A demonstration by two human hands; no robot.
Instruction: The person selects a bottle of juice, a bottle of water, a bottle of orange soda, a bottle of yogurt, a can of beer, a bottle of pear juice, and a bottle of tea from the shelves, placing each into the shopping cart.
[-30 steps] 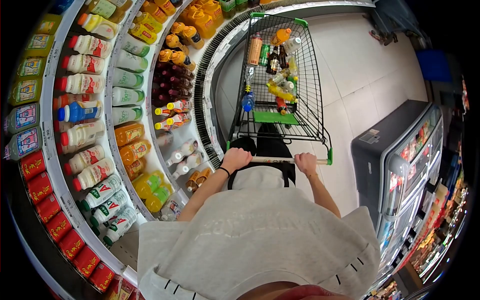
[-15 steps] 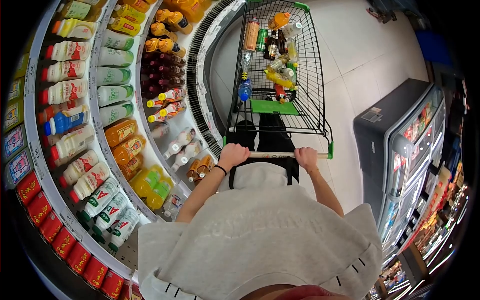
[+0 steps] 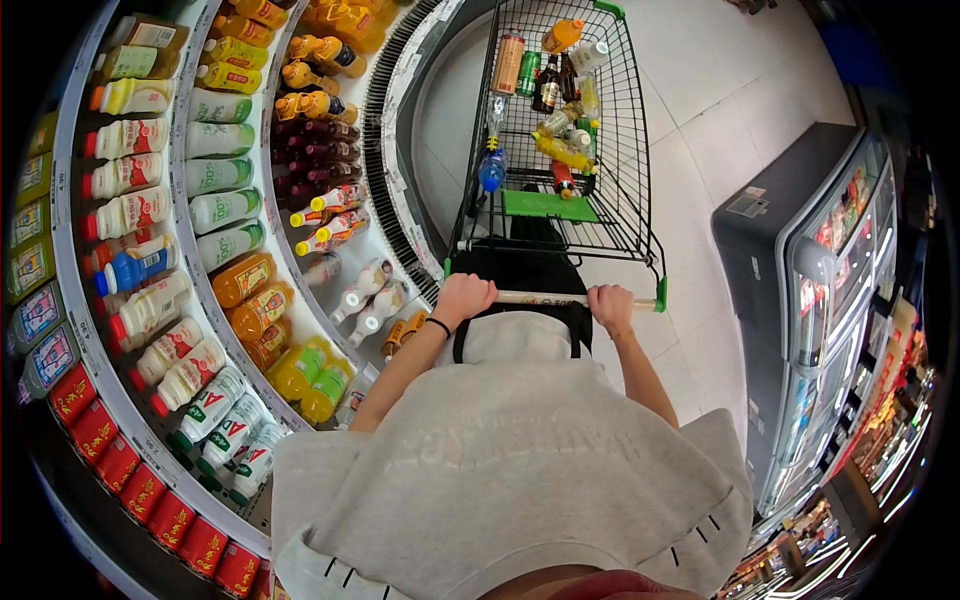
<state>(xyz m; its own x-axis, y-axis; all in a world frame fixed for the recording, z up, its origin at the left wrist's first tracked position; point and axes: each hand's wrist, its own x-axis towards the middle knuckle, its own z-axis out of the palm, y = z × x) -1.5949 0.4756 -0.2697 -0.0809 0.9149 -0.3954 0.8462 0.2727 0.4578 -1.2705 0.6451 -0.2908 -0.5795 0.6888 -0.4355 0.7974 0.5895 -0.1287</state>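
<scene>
My left hand (image 3: 467, 300) is wrapped round the left part of the cart handle (image 3: 540, 298), a dark band on its wrist. Near the handle's right end my right hand (image 3: 611, 306) grips the same bar. Ahead of both hands is the wire shopping cart (image 3: 648, 180) with a green flap (image 3: 550, 206). Inside it lie several drinks: an orange bottle (image 3: 563, 36), a tall tan can (image 3: 508, 63), a green can (image 3: 527, 74), dark bottles (image 3: 547, 88), a yellow bottle (image 3: 562, 152), a blue bottle (image 3: 492, 171) and a red-labelled bottle (image 3: 563, 180).
Curved shelves (image 3: 180, 215) of bottles and red cans (image 3: 173, 520) run along the left, with a dark vent grille (image 3: 376, 130) at their edge. A grey display freezer (image 3: 765, 215) stands at the right. Pale floor tiles (image 3: 690, 90) lie between the cart and the freezer.
The freezer at the right sits lower and closer in view. Shelf bottles have shifted slightly in view. Both hands remain on the handle, and my legs have changed position under the cart.
</scene>
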